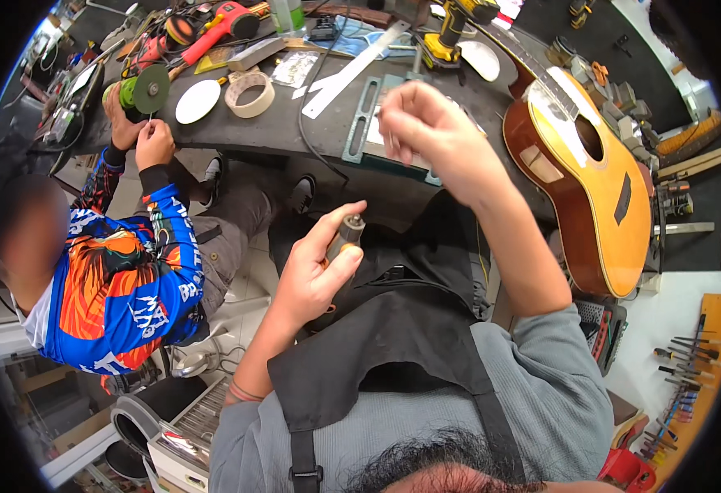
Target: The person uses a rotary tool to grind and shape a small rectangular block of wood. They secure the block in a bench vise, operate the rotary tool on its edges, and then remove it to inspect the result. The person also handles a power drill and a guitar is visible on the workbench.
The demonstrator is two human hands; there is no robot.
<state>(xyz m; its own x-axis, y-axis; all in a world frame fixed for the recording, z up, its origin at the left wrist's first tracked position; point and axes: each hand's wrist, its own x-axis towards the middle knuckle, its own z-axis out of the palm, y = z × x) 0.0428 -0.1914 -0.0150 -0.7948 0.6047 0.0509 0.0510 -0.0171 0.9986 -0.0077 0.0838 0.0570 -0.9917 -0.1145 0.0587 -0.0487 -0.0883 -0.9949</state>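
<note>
My left hand (315,271) is wrapped round a small rotary tool (350,234), held upright in front of my black apron. Its grey nose with a metal tip points up, and my fingers hide most of its body. My right hand (426,123) is raised above the front edge of the bench, with its fingers curled in. Whether a small piece sits between those fingertips I cannot make out. Beneath that hand lies a green metal vise-like fixture (362,119) with a slotted bar. Two steel rulers (352,74) lie just beyond it.
On my right an acoustic guitar (598,189) leans against the dark bench (286,123). A yellow drill (451,37), masking tape roll (249,94), white disc (198,101) and red heat gun (221,33) lie on top. At left a co-worker holds a green angle grinder (145,89).
</note>
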